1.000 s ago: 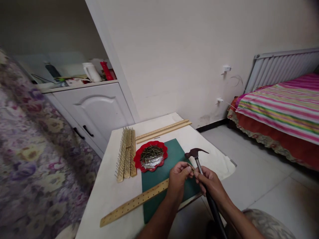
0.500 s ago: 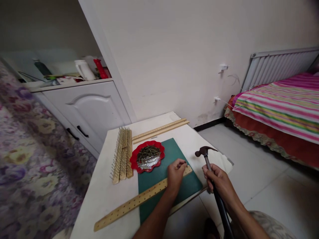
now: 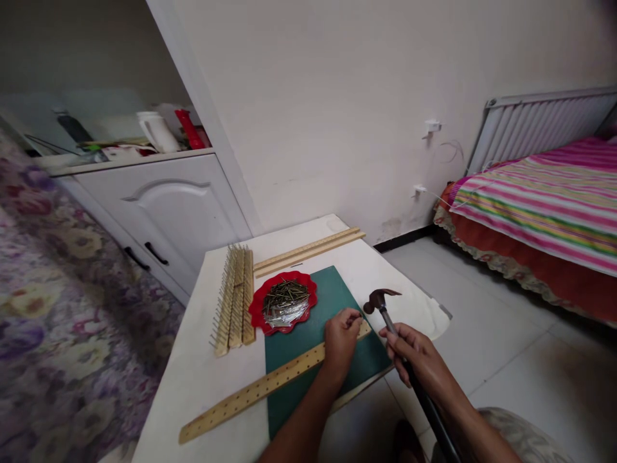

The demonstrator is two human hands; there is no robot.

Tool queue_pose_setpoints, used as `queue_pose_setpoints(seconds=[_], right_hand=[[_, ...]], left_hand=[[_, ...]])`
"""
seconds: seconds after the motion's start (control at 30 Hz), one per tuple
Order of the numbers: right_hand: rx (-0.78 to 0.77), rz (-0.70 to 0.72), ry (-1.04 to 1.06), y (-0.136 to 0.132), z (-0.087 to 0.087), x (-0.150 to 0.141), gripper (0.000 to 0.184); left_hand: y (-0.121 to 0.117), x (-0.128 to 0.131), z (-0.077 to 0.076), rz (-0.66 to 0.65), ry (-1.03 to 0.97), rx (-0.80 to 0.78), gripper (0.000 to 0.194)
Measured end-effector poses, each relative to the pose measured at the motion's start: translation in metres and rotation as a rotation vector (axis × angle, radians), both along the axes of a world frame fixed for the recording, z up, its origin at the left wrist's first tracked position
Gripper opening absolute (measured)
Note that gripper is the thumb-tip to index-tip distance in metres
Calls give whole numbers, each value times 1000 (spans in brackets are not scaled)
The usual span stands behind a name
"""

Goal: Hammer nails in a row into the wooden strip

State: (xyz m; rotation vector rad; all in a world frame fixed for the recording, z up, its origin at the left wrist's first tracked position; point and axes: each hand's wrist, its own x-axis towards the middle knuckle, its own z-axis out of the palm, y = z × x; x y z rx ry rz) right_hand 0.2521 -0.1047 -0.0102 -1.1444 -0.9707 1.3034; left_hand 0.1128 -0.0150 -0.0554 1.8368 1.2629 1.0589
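My right hand [image 3: 412, 352] grips a claw hammer [image 3: 378, 303] by its dark handle, the head raised just right of my left hand. With fingertips pinched together, my left hand [image 3: 341, 334] holds a small nail [image 3: 361, 316] at the far right end of a wooden strip [image 3: 255, 395]. Two rows of dark holes run along that strip, which lies slanted across a green mat [image 3: 294, 350]; my left hand and forearm cover part of it. Behind the mat's left part sits a red scalloped dish [image 3: 258, 308] full of loose nails [image 3: 288, 299].
Several wooden strips studded with upright nails [image 3: 234, 299] stand left of the dish. More bare strips [image 3: 308, 251] and one loose nail [image 3: 296, 265] lie at the back of the white table [image 3: 212, 379]. A cabinet [image 3: 168, 206] is left, a bed [image 3: 540, 199] right.
My hands were together at the hammer, then parted. My left hand came down onto the strip's right end with the nail; the hammer swung right, then back left towards it.
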Motion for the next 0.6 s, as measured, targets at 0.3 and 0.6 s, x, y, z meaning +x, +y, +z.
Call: queue_pose_setpoints(seconds=[0.3,0.6], right_hand=[[41,42,-313,-11,16,-10,25],[48,55,-449,-9,14,-7,19]], left_hand=[[-2,0,-1,16,0,-17,16],[-3,0,-1,24,24,10,17]])
